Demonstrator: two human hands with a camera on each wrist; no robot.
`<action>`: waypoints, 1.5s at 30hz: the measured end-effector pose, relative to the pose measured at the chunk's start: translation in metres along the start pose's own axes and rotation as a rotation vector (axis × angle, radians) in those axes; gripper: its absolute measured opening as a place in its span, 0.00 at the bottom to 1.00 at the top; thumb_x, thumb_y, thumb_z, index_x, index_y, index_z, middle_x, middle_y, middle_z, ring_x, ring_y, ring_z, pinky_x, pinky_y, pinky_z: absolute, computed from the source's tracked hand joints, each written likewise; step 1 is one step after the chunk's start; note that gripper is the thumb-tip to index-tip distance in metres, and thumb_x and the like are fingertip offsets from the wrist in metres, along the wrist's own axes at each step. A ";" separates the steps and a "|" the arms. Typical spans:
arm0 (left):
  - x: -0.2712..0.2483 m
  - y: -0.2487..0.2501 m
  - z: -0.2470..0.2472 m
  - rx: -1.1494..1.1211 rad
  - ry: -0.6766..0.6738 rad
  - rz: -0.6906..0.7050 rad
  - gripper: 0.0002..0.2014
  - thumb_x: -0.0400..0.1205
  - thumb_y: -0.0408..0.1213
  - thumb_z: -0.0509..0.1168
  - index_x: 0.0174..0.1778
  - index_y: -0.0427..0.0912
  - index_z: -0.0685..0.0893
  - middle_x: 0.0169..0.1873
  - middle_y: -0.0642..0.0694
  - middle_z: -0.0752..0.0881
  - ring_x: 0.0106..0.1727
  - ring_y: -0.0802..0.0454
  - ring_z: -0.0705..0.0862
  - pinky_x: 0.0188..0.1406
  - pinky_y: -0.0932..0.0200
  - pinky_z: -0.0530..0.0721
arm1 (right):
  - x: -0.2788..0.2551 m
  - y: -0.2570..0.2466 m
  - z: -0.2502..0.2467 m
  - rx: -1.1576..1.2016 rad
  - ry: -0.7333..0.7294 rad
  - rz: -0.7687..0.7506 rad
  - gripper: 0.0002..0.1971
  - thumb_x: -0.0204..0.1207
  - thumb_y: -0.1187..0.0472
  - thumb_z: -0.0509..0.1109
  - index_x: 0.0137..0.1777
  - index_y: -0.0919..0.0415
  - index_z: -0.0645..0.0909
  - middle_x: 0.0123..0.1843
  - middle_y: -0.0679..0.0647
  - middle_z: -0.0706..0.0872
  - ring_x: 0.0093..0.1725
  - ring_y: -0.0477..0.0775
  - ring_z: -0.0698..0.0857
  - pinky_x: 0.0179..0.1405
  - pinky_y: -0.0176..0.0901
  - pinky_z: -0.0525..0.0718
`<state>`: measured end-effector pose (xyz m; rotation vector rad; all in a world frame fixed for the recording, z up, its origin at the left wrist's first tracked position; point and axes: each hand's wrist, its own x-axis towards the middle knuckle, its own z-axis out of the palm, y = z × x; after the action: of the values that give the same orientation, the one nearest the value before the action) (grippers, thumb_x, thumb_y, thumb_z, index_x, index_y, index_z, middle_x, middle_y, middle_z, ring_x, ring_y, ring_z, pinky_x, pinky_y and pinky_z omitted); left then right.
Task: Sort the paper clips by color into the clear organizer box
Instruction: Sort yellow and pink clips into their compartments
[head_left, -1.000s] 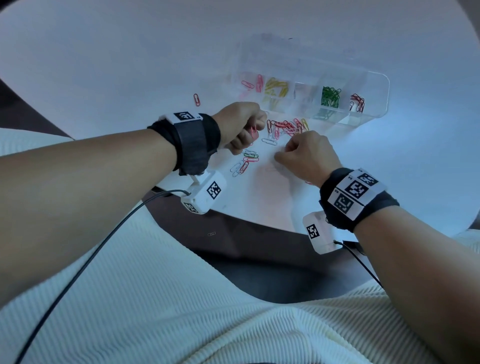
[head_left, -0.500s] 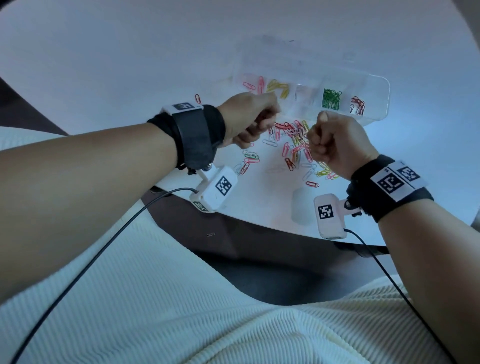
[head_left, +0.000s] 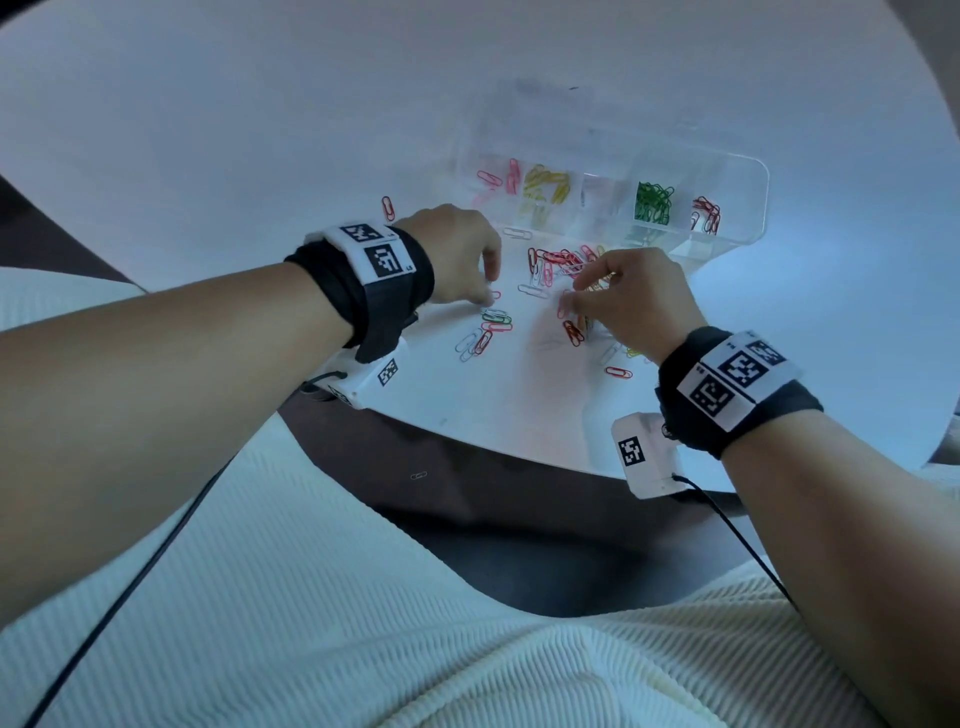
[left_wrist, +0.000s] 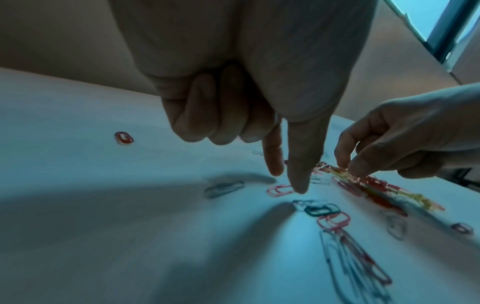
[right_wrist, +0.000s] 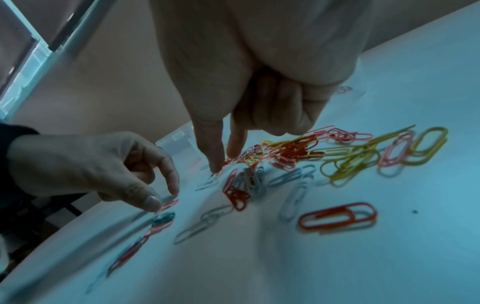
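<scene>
The clear organizer box (head_left: 748, 171) lies at the back right and holds pink (head_left: 511, 176), yellow (head_left: 545, 184), green (head_left: 653, 202) and red (head_left: 706, 213) clips in separate compartments. A mixed pile of clips (head_left: 558, 260) lies in front of it. My left hand (head_left: 491, 291) reaches down with thumb and forefinger apart; its thumb tip touches a pink clip (left_wrist: 279, 190) on the table, and the other fingers are curled. My right hand (right_wrist: 224, 162) pokes thumb and forefinger, slightly apart, into the pile (right_wrist: 291, 148), touching clips but lifting none.
The white table (head_left: 260, 130) ends in a curved near edge by my wrists. A small cluster of clips (head_left: 488, 327) lies below the left hand. Single red clips lie at the far left (head_left: 387, 208) and near the right wrist (head_left: 618, 372). One clip (head_left: 418, 475) lies below the table edge.
Half a second ago both hands were raised as closed fists near the box. Both have come down to the table, with thumbs and forefingers now extended onto the loose clips.
</scene>
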<state>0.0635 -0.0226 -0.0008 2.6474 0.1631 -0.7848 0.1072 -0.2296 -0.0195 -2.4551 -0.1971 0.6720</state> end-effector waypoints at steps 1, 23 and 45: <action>-0.001 0.000 0.001 0.022 0.005 -0.005 0.08 0.73 0.47 0.74 0.46 0.53 0.87 0.40 0.53 0.81 0.44 0.48 0.80 0.40 0.58 0.74 | -0.001 0.000 0.001 -0.019 0.004 0.008 0.09 0.66 0.52 0.82 0.43 0.52 0.88 0.30 0.42 0.77 0.28 0.39 0.75 0.24 0.31 0.68; -0.023 0.033 -0.032 -1.196 -0.181 0.100 0.08 0.60 0.26 0.49 0.23 0.43 0.59 0.15 0.46 0.62 0.24 0.52 0.50 0.26 0.62 0.51 | -0.008 -0.015 -0.002 0.666 -0.181 0.188 0.12 0.70 0.66 0.69 0.27 0.57 0.73 0.26 0.53 0.64 0.20 0.49 0.60 0.19 0.35 0.60; -0.004 0.009 -0.084 -1.565 0.175 -0.377 0.02 0.78 0.32 0.59 0.43 0.38 0.77 0.31 0.45 0.75 0.28 0.51 0.73 0.23 0.66 0.73 | 0.021 -0.141 -0.016 1.204 -0.036 0.406 0.03 0.76 0.66 0.63 0.46 0.65 0.73 0.39 0.59 0.75 0.36 0.58 0.77 0.34 0.40 0.82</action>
<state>0.1045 0.0007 0.0689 1.1646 0.8970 -0.2413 0.1346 -0.1159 0.0639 -1.3076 0.5602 0.7007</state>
